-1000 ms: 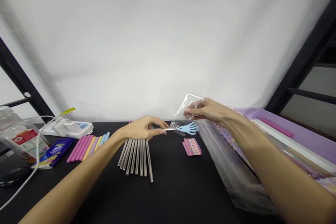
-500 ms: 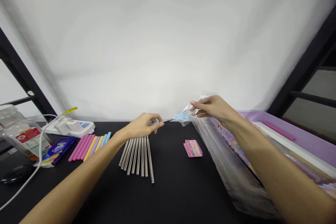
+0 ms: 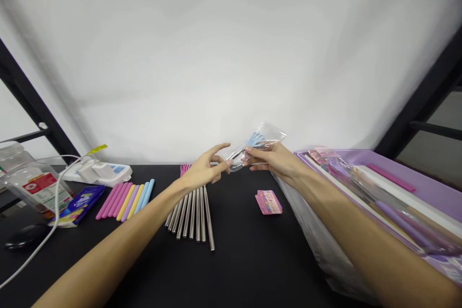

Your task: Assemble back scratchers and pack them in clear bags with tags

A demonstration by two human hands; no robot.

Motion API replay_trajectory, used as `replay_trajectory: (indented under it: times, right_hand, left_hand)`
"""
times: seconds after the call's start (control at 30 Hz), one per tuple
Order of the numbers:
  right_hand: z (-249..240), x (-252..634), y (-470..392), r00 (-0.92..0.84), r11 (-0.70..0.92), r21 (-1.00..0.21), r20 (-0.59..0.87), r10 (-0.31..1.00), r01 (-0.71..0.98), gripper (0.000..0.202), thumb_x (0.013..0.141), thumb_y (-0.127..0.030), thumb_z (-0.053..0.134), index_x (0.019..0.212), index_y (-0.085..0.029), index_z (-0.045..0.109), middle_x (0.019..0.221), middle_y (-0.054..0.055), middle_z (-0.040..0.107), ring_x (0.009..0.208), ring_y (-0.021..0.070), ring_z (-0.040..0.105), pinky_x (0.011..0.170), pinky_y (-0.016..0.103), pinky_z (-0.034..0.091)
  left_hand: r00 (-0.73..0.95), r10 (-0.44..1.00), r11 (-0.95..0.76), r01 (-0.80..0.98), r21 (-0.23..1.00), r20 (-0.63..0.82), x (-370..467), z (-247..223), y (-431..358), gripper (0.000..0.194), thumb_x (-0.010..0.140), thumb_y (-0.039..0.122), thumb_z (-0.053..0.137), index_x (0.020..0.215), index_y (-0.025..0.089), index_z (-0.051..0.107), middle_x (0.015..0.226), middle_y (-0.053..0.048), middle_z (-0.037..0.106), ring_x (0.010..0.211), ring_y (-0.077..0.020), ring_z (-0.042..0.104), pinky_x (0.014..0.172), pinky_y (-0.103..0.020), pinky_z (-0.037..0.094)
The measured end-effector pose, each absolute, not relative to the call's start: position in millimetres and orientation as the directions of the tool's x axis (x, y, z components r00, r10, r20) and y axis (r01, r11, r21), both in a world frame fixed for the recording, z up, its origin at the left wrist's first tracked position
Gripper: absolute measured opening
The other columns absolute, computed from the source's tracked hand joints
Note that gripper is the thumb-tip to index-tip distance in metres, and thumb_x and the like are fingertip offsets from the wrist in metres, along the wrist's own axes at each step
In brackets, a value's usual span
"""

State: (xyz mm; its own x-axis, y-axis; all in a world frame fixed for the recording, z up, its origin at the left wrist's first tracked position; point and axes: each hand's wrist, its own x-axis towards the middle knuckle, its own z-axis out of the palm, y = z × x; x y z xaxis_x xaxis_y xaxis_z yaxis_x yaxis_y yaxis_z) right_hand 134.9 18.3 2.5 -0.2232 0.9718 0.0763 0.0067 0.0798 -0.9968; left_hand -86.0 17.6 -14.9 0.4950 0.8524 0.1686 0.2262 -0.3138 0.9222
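Note:
A light-blue, hand-shaped back scratcher (image 3: 256, 139) with a dark, thin shaft lies mostly inside a clear plastic bag (image 3: 271, 133), raised above the black tabletop. My right hand (image 3: 269, 159) is closed around bag and shaft just below the blue head. At the lower-left end, my left hand (image 3: 205, 169) has its thumb and curled fingers against the handle end, with the index finger stretched out; the handle itself is hidden by the fingers. Under my left hand are several metal rods (image 3: 195, 214), with pink heads (image 3: 185, 169) at their far ends.
Pink printed cards (image 3: 269, 202) lie right of the rods. Several coloured tubes (image 3: 126, 199) sit left, near a blue packet (image 3: 80, 206), a power strip (image 3: 111, 173), a plastic jar (image 3: 43, 187) and a white cable (image 3: 56, 202). A purple bin (image 3: 433, 197) with bagged items stands right, beside clear bags (image 3: 317, 240).
The back scratcher has slid deeper into the bag. My right hand has moved left, from the bag's end to around the shaft, and my left index finger has straightened.

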Motion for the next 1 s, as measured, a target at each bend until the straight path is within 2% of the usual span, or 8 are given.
replay_trajectory:
  times: [0.17, 0.27, 0.43, 0.53, 0.67, 0.8, 0.87, 1.0]
  right_hand:
    - [2.6, 138.2, 18.6, -0.233, 0.078, -0.996, 0.063, 0.97, 0.054, 0.027, 0.076, -0.038, 0.075, 0.082, -0.013, 0.072, 0.083, 0.01, 0.073, 0.078, 0.017, 0.069, 0.067, 0.024, 0.056]
    - [4.1, 138.3, 16.2, -0.307, 0.054, -0.996, 0.031, 0.951, 0.067, 0.029, 0.076, -0.042, 0.075, 0.08, -0.013, 0.072, 0.082, 0.01, 0.073, 0.079, 0.0171, 0.069, 0.068, 0.025, 0.056]
    - [0.8, 137.3, 18.3, -0.323, 0.033, -0.997, 0.008, 0.946, 0.073, 0.031, 0.073, -0.043, 0.076, 0.086, -0.015, 0.072, 0.09, 0.009, 0.073, 0.086, 0.0192, 0.068, 0.072, 0.029, 0.057]
    - [-2.2, 140.0, 22.8, -0.265, 0.067, -0.994, 0.086, 0.96, -0.081, 0.026, 0.073, -0.038, 0.077, 0.082, -0.014, 0.072, 0.087, 0.008, 0.073, 0.086, 0.0183, 0.067, 0.083, 0.032, 0.056]
    - [-2.8, 141.1, 24.3, -0.166, 0.093, -0.985, 0.116, 0.979, -0.144, 0.022, 0.07, -0.031, 0.081, 0.079, -0.013, 0.072, 0.084, 0.006, 0.072, 0.082, 0.0163, 0.067, 0.081, 0.029, 0.056]
    - [-4.9, 135.4, 23.8, -0.236, 0.057, -0.989, 0.088, 0.968, -0.134, 0.023, 0.069, -0.032, 0.081, 0.08, -0.014, 0.071, 0.084, 0.006, 0.072, 0.082, 0.0172, 0.067, 0.079, 0.03, 0.056]
    - [-6.9, 133.7, 24.8, -0.23, 0.042, -0.99, 0.073, 0.97, -0.135, 0.023, 0.068, -0.032, 0.081, 0.08, -0.014, 0.072, 0.083, 0.006, 0.072, 0.081, 0.0167, 0.067, 0.08, 0.03, 0.056]
    - [-8.2, 137.4, 25.1, -0.215, 0.046, -0.989, 0.076, 0.974, -0.143, 0.022, 0.068, -0.03, 0.081, 0.081, -0.015, 0.072, 0.085, 0.005, 0.072, 0.086, 0.017, 0.068, 0.083, 0.029, 0.056]
  left_hand:
    - [0.575, 0.801, -0.291, 0.129, 0.948, 0.168, -87.4, -13.0, 20.4, 0.041, 0.083, 0.04, 0.068, 0.11, 0.01, 0.06, 0.093, -0.011, 0.068, 0.062, -0.0084, 0.055, 0.06, -0.024, 0.044]
    - [0.552, 0.822, -0.244, 0.125, 0.962, 0.136, -82.0, -14.3, 18.0, 0.037, 0.082, 0.043, 0.069, 0.096, 0.011, 0.058, 0.083, -0.011, 0.071, 0.068, -0.0135, 0.065, 0.066, -0.027, 0.05]
    - [0.542, 0.837, -0.216, 0.204, 0.955, 0.074, -74.6, -20.3, 13.3, 0.042, 0.08, 0.054, 0.067, 0.077, 0.015, 0.05, 0.067, -0.007, 0.069, 0.053, -0.0151, 0.065, 0.049, -0.025, 0.05]
    - [0.545, 0.835, -0.217, 0.197, 0.956, 0.078, -76.2, -18.1, 12.5, 0.039, 0.079, 0.049, 0.07, 0.087, 0.014, 0.055, 0.073, -0.009, 0.071, 0.058, -0.0165, 0.067, 0.051, -0.027, 0.052]
    - [0.634, 0.772, -0.181, 0.137, 0.974, 0.054, -78.3, -12.5, 12.9, 0.042, 0.077, 0.039, 0.075, 0.106, 0.011, 0.062, 0.096, -0.013, 0.073, 0.086, -0.0199, 0.071, 0.079, -0.034, 0.056]
    - [0.503, 0.857, -0.259, 0.232, 0.938, 0.112, -76.4, -15.9, 14.4, 0.039, 0.081, 0.049, 0.067, 0.078, 0.01, 0.065, 0.068, -0.008, 0.071, 0.06, -0.0158, 0.067, 0.063, -0.03, 0.055]
    - [0.463, 0.872, -0.3, 0.251, 0.92, 0.158, -76.8, -18.1, 15.5, 0.039, 0.08, 0.049, 0.067, 0.076, 0.011, 0.065, 0.064, -0.006, 0.069, 0.056, -0.0143, 0.065, 0.062, -0.029, 0.054]
    - [0.571, 0.813, -0.242, 0.152, 0.958, 0.115, -81.1, -17.6, 16.5, 0.039, 0.073, 0.036, 0.078, 0.103, 0.012, 0.069, 0.101, -0.012, 0.073, 0.093, -0.0207, 0.069, 0.088, -0.034, 0.053]
